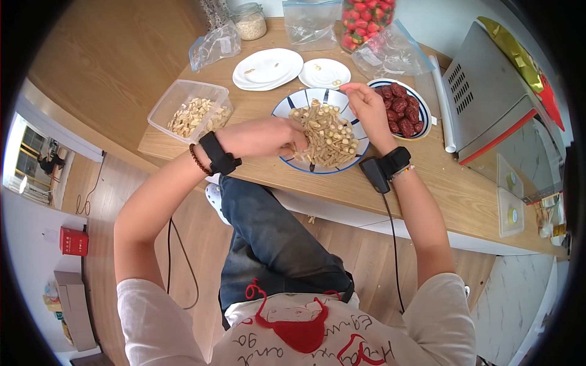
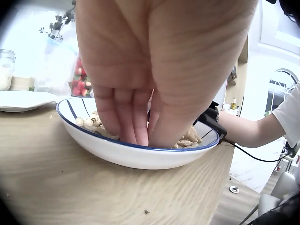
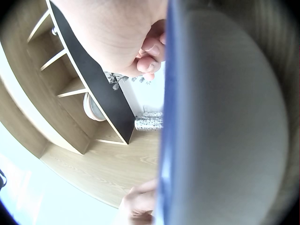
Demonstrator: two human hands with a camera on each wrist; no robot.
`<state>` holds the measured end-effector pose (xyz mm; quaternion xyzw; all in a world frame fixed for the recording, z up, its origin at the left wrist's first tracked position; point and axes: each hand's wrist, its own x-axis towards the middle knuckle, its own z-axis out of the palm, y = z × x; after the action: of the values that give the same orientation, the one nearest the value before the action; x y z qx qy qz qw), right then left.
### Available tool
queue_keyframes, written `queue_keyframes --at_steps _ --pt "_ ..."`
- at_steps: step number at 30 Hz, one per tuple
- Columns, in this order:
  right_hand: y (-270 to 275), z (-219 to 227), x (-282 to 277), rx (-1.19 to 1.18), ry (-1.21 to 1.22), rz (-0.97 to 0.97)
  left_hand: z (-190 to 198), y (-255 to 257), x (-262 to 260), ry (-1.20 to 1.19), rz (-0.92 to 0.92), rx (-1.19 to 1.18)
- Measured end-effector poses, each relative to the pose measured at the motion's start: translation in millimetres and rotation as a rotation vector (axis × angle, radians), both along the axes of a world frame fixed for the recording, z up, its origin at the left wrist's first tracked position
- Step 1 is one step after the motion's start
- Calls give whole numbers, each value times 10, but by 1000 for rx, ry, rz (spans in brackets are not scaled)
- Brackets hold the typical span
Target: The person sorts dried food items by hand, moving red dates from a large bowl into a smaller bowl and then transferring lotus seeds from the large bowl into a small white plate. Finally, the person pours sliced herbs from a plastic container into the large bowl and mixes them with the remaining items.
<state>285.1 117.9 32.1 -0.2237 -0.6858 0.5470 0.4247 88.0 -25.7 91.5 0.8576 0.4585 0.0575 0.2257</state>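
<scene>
Below, a wooden table (image 1: 251, 108) bears a blue-rimmed bowl (image 1: 339, 99). The left hand (image 1: 274, 136) dips its fingers among pale pieces (image 1: 328, 139) inside, grip hidden; the right hand (image 1: 370, 111), fingers bent, is by the right rim, hold unclear.

A wooden table (image 1: 250, 105) carries a blue-rimmed bowl (image 1: 305, 97), plates (image 1: 268, 66), a clear tub (image 1: 163, 110), a jar (image 1: 249, 25) — and plastic bags (image 1: 310, 27).

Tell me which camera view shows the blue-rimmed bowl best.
The head view: it looks down on the bowl, showing most of the rim and the contents. The left wrist view gives its outer side, the left hand blocking part of the opening. The right wrist view offers only a blurred close-up of its side.
</scene>
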Motion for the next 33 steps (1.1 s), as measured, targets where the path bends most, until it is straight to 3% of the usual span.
queue_keyframes --at_steps 4,13,22,25,28,33 --pt "-17 16 4 13 -3 -6 -8 15 8 -27 -65 66" --pt "-2 -3 1 16 -10 -8 40 23 -35 8 -62 -66" --pt "7 -16 -3 27 -3 -4 102 79 68 173 -40 24" --pt "10 -8 4 22 -4 0 134 100 98 146 -7 -32" --pt "3 -10 -1 32 -4 -10 -10 169 -22 -99 -75 17" --pt "4 -7 4 37 -8 -5 45 169 -98 -88 123 -251"
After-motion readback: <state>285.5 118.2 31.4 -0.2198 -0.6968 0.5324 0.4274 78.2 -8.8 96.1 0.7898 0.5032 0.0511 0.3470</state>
